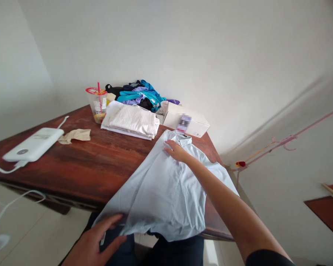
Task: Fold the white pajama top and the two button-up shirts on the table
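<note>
A pale blue-grey collared shirt (155, 192) lies spread over the right part of the wooden table, collar toward the back. Its lower part hangs past the front edge, and wrinkles run across the body. Just below the collar, my right hand (176, 150) rests on the cloth with its fingers stretched out. My left hand (97, 240) is low at the front, beside the shirt's lower left part, thumb and forefinger apart. Its other fingers are partly hidden.
On the table (80, 166) are a white power bank (34, 144) with a cable, a beige scrap (75, 135), a plastic cup (97, 105) with a straw, folded pale cloth (131, 120), a heap of clothes (141, 96) and a white box (187, 118). A pink rack (277, 143) stands right.
</note>
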The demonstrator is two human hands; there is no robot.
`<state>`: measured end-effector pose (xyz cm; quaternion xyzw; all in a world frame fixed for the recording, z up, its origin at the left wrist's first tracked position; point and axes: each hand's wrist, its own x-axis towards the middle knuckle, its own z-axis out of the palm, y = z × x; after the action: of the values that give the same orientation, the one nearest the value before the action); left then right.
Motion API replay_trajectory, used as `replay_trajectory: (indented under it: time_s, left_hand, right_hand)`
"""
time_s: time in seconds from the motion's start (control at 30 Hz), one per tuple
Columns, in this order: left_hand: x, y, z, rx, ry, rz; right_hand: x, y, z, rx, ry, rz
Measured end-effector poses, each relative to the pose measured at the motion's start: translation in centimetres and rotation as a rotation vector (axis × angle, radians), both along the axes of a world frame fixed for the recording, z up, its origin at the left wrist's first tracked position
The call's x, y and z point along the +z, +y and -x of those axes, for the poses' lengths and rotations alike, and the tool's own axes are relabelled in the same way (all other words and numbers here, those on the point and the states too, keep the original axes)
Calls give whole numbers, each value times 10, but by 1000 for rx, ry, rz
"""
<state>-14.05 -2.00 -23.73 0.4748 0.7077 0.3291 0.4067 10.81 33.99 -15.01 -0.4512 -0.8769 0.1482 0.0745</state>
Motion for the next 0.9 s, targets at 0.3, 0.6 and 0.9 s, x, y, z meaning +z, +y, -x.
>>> replay_trajectory:
  time_s: [0.3, 0.6, 0.9]
  left_hand:
    - [8, 30, -35, -176, -87, -90]
    - [-4, 10, -20, -126, -450, 110]
    - [-28, 2, -28, 301, -760, 136]
  right_hand:
    - [-29, -15, 4, -78, -70, 66]
    - [-33, -20, 3, -88, -74, -1]
    - [-16, -29, 8, -109, -93, 49]
